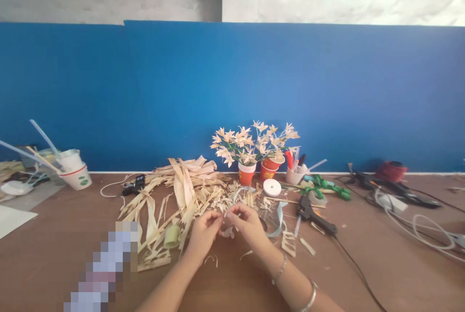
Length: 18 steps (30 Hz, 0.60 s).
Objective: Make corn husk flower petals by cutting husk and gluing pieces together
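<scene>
Above the front of the table, my left hand [205, 229] and my right hand [248, 223] meet with fingertips pinched close together. Whatever sits between them is too small to make out. A pale scrap [228, 232] shows just below the fingertips; whether it is held or lies on the table I cannot tell. Just beyond the hands spreads a heap of dried corn husks [183, 191], with small cut husk pieces [221, 201] at its right. Husk flowers on green stems [247, 143] stand in red paper cups [247, 174] behind.
To the right lie a black hot glue gun [314, 215], a white ribbon spool [272, 187], green wire or tape [327, 188] and white cables [417, 227]. A pale green roll [171, 237] is left of my hands. Paper cups [75, 176] stand far left; a blue partition [174, 94] closes the back.
</scene>
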Each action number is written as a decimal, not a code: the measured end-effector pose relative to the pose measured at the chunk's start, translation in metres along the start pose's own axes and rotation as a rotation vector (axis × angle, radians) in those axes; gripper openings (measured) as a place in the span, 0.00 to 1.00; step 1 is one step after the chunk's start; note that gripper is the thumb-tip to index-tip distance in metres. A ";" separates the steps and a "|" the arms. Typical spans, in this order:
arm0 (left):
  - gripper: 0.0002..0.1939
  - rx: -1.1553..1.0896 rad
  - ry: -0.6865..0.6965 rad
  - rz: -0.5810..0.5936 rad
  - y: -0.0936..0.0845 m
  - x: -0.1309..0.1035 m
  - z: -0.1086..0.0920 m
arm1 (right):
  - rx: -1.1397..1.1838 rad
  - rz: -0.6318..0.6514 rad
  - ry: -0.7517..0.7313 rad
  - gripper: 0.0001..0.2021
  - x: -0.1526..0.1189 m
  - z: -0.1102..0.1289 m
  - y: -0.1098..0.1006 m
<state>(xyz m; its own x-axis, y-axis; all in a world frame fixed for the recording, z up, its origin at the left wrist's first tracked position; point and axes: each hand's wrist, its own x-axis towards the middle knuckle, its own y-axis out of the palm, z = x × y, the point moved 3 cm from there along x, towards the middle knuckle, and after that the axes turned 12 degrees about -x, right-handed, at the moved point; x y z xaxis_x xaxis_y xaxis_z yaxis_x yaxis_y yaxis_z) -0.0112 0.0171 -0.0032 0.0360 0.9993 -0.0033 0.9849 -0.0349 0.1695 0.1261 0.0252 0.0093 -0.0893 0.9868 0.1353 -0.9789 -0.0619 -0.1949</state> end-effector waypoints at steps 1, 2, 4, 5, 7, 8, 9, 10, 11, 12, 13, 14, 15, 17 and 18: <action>0.12 -0.003 0.005 0.000 0.000 0.000 0.000 | -0.046 -0.025 -0.015 0.09 0.000 0.000 0.000; 0.12 -0.005 0.009 0.002 0.001 -0.001 -0.001 | -0.091 -0.050 -0.029 0.09 0.000 0.001 -0.001; 0.11 -0.008 0.012 0.010 0.002 -0.001 -0.002 | -0.169 -0.088 -0.056 0.08 -0.001 0.003 -0.001; 0.11 -0.008 0.011 0.015 0.003 -0.002 -0.002 | -0.201 -0.102 -0.068 0.08 -0.002 0.003 -0.002; 0.10 -0.002 0.012 0.029 0.003 -0.002 -0.003 | -0.250 -0.121 -0.087 0.07 -0.003 0.005 -0.002; 0.10 0.003 0.015 0.036 0.003 -0.002 -0.003 | -0.266 -0.126 -0.091 0.06 -0.003 0.006 -0.002; 0.10 0.009 0.020 0.043 0.003 -0.001 -0.002 | -0.277 -0.130 -0.094 0.06 -0.004 0.006 -0.002; 0.10 0.016 0.027 0.050 0.003 -0.001 -0.002 | -0.285 -0.133 -0.098 0.06 -0.004 0.006 -0.002; 0.10 0.022 0.035 0.057 0.003 -0.001 -0.001 | -0.291 -0.135 -0.100 0.06 -0.004 0.006 -0.002; 0.10 0.026 0.044 0.062 0.003 0.000 -0.001 | -0.295 -0.137 -0.100 0.05 -0.004 0.006 -0.002; 0.10 0.029 0.051 0.066 0.003 0.000 0.000 | -0.300 -0.138 -0.100 0.05 -0.004 0.005 -0.002; 0.10 0.029 0.058 0.069 0.003 0.000 0.001 | -0.306 -0.141 -0.103 0.05 -0.004 0.005 -0.002; 0.10 0.028 0.064 0.073 0.003 0.001 0.001 | -0.312 -0.145 -0.108 0.05 -0.004 0.004 -0.002; 0.09 0.033 0.083 0.078 0.002 0.001 0.003 | -0.328 -0.154 -0.120 0.05 -0.004 0.004 -0.003; 0.09 0.041 0.097 0.082 0.002 0.001 0.004 | -0.337 -0.159 -0.126 0.05 -0.004 0.004 -0.003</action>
<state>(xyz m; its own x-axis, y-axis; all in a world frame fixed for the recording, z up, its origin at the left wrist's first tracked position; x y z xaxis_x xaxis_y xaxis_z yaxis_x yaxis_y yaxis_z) -0.0087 0.0184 -0.0067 0.1016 0.9893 0.1046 0.9855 -0.1145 0.1250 0.1284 0.0211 0.0131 0.0157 0.9526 0.3038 -0.8689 0.1634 -0.4673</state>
